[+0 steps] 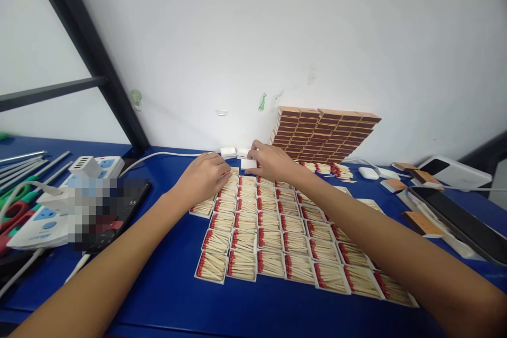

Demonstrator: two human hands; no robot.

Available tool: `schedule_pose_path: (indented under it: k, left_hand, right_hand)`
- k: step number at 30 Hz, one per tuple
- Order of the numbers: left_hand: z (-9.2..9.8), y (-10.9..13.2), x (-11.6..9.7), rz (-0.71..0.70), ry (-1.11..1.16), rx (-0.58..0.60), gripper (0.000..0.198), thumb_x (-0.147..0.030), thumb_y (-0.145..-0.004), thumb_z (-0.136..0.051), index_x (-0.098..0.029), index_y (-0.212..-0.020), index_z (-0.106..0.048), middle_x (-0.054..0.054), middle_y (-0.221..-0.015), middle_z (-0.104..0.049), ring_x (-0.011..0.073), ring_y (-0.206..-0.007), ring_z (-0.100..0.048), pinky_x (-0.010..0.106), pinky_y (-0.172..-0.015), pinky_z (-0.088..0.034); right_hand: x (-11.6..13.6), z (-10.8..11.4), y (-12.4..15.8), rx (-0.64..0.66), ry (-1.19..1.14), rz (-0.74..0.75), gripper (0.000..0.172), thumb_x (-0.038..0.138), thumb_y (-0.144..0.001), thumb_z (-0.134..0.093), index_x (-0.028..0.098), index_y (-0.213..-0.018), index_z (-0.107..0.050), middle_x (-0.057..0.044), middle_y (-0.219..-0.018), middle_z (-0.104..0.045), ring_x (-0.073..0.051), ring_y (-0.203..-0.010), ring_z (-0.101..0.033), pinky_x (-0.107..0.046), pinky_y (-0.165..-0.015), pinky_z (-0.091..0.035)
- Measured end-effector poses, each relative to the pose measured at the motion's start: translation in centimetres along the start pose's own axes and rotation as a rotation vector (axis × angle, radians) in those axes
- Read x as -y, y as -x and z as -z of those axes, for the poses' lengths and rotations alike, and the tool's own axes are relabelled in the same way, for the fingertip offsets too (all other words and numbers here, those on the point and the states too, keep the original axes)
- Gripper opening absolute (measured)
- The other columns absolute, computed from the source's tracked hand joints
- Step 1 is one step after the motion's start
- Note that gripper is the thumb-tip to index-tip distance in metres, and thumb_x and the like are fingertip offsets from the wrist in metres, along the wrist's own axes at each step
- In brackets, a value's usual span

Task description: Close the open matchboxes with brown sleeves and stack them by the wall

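Rows of open white matchbox trays [243,264] filled with red-tipped matches lie on the blue table [158,285]. At the back left of the rows, my left hand [205,175] has its fingers closed at a small tray of matches [233,170]. My right hand [267,161] pinches a small white tray [249,163] at the back edge of the rows, its thumb and fingers at the tray's right side. Two white trays [227,152] rest against the wall just behind my hands. Both forearms reach over the table, the right one covering part of the rows.
Stacked brown matchboxes [325,134] stand at the wall, with loose matches [340,171] before them. On the right are a phone [459,216], a white device [455,171] and loose matchboxes [422,223]. Power strip [47,224], scissors [16,216] and a dark phone [132,203] are left.
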State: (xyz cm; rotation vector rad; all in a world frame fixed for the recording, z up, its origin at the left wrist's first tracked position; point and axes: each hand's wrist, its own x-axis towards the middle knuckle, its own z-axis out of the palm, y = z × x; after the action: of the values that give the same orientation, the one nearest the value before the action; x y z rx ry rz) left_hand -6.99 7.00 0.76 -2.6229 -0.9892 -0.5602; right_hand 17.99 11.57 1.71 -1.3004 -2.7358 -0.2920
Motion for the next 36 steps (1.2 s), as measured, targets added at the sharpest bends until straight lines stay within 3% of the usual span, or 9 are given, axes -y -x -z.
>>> schedule_pose_path:
  k: [8, 18, 22, 27, 32, 36]
  left_hand:
    - [0.2, 0.0, -0.1, -0.002, -0.008, -0.009, 0.024, -0.024, -0.104, -0.056, -0.016, -0.092, -0.075, 0.009, -0.089, -0.075, 0.0263, -0.09, -0.067, 0.041, -0.08, -0.05]
    - [0.0, 0.0, 0.0, 0.007, -0.008, -0.009, 0.023, -0.024, -0.104, -0.055, -0.016, -0.095, -0.075, 0.009, -0.091, -0.076, 0.0273, -0.092, -0.069, 0.043, -0.083, -0.052]
    - [-0.3, 0.1, 0.0, 0.071, 0.035, -0.091, 0.022, -0.028, -0.103, -0.058, -0.015, -0.111, -0.074, 0.011, -0.102, -0.079, 0.0294, -0.099, -0.07, 0.045, -0.089, -0.055]
    - [-0.3, 0.0, -0.5, 0.252, 0.256, -0.249, 0.04, -0.041, -0.104, -0.062, -0.018, -0.136, -0.065, 0.01, -0.116, -0.078, 0.0284, -0.111, -0.07, 0.046, -0.098, -0.056]
    - [0.2, -0.5, -1.3, 0.332, 0.491, -0.278, 0.025, -0.041, -0.103, -0.062, -0.021, -0.11, -0.074, 0.005, -0.109, -0.08, 0.0226, -0.095, -0.074, 0.04, -0.092, -0.059]
    - [0.4, -0.6, -1.2, 0.336, 0.526, -0.285, 0.019, -0.039, -0.099, -0.068, -0.021, -0.101, -0.074, 0.004, -0.103, -0.08, 0.0212, -0.088, -0.073, 0.036, -0.084, -0.06]
  right_hand:
    - [0.1, 0.1, -0.3, 0.04, -0.024, -0.01, 0.031, 0.047, -0.099, -0.069, 0.017, -0.106, -0.072, -0.014, -0.115, -0.061, -0.024, -0.086, -0.064, -0.035, -0.064, -0.04]
    - [-0.1, 0.1, -0.2, -0.145, -0.017, -0.005, 0.034, 0.043, -0.099, -0.071, 0.015, -0.119, -0.07, -0.016, -0.126, -0.063, -0.026, -0.094, -0.065, -0.035, -0.068, -0.045]
    - [0.0, 0.5, 0.3, -0.229, -0.025, 0.0, 0.035, 0.041, -0.1, -0.07, 0.015, -0.124, -0.066, -0.016, -0.129, -0.064, -0.027, -0.099, -0.064, -0.035, -0.07, -0.045]
    - [1.5, 1.5, 1.3, -0.267, -0.004, 0.094, 0.033, 0.039, -0.105, -0.062, 0.015, -0.127, -0.061, -0.014, -0.12, -0.07, -0.028, -0.106, -0.063, -0.036, -0.073, -0.044]
    - [3.2, 2.1, 1.9, -0.276, 0.062, 0.216, 0.027, 0.036, -0.108, -0.056, 0.016, -0.125, -0.06, -0.014, -0.119, -0.07, -0.027, -0.11, -0.06, -0.035, -0.067, -0.041]
    - [2.8, 2.1, 1.6, -0.331, -0.109, 0.19, 0.027, 0.039, -0.109, -0.055, 0.018, -0.125, -0.061, -0.013, -0.119, -0.07, -0.025, -0.106, -0.061, -0.033, -0.071, -0.042]
